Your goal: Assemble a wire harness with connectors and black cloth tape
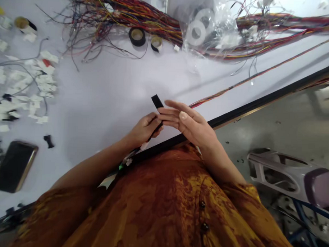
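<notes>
A strip of black tape (pixel 156 100) sticks up from between my hands, over the table near its front edge. My left hand (pixel 144 130) is closed, thumb and fingers pinching the dark taped part of a thin wire bundle. My right hand (pixel 193 125) has its fingers stretched out, with the tips beside the tape and close to my left fingers. From the right, the red and orange wire bundle (pixel 222 91) runs in behind my right hand. White connectors (pixel 128 161) hang at its other end, below my left wrist.
Thick wire bundles (pixel 146 16) lie along the back, with black tape rolls (pixel 137 36) in front. A plastic bag (pixel 208 27) holds white rings. Many white connectors (pixel 22 84) and a phone (pixel 14 166) are on the left. A plastic chair (pixel 281 174) stands at right.
</notes>
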